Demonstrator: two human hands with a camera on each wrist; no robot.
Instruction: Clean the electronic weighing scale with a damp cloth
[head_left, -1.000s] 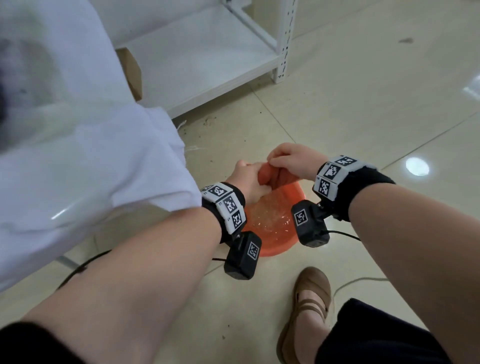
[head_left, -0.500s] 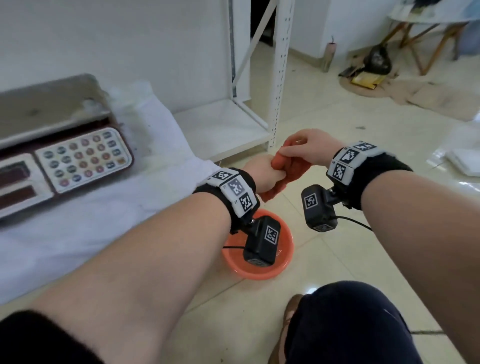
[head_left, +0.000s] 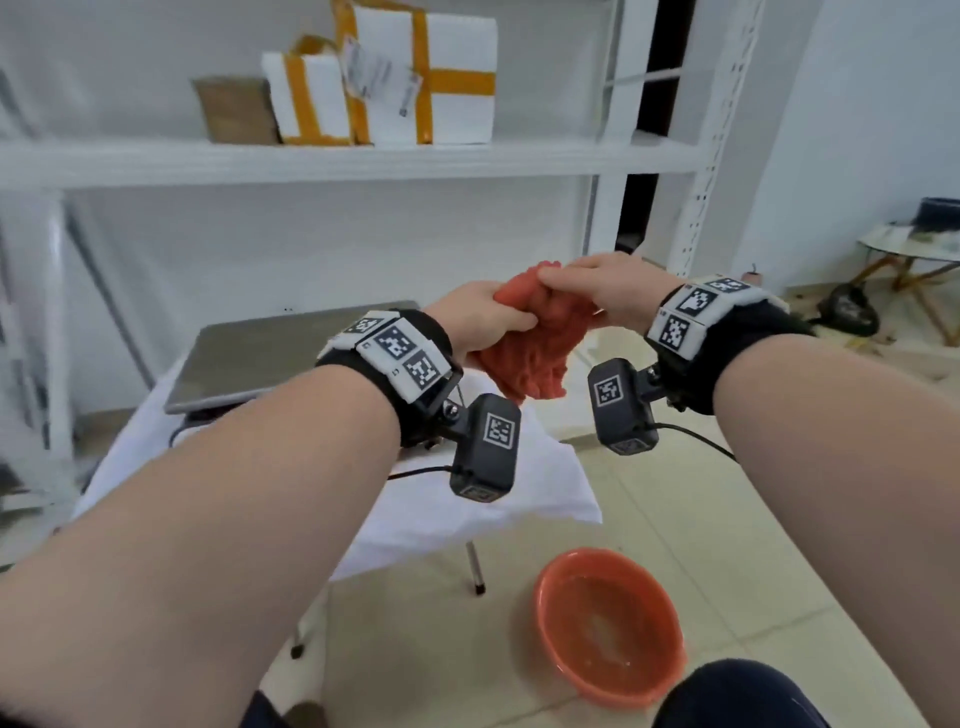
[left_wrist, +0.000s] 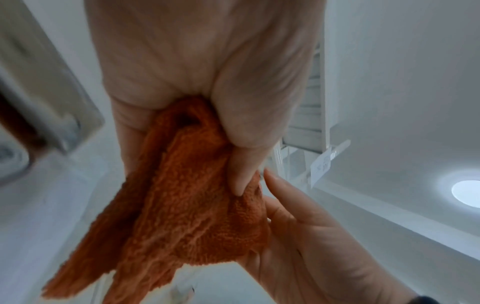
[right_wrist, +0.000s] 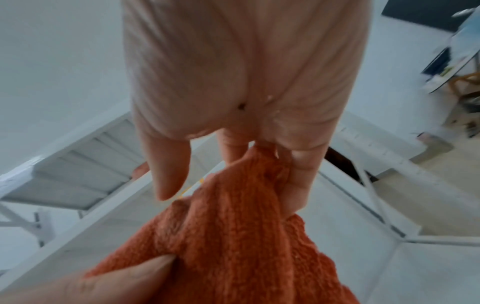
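An orange cloth (head_left: 530, 338) hangs bunched between my two hands at chest height. My left hand (head_left: 480, 325) grips its left side, the fingers curled round the fabric (left_wrist: 187, 185). My right hand (head_left: 597, 293) pinches its upper edge between thumb and fingers, cloth (right_wrist: 233, 236) trailing below. The weighing scale (head_left: 270, 353) with a grey steel platter sits on a small table draped in white cloth (head_left: 457, 509), just behind and below my left wrist. Its keypad is hidden by my left forearm.
An orange basin (head_left: 608, 626) holding water stands on the tiled floor at lower right, near my knee. A white metal shelf unit (head_left: 363, 161) with taped parcels (head_left: 415, 73) rises behind the scale. A side table (head_left: 914, 254) and clutter sit far right.
Both hands have risen from the basin to chest height with the cloth. The cloth has gone from a tight wrung twist to a loosely spread bunch. My view has tilted up to the shelf.
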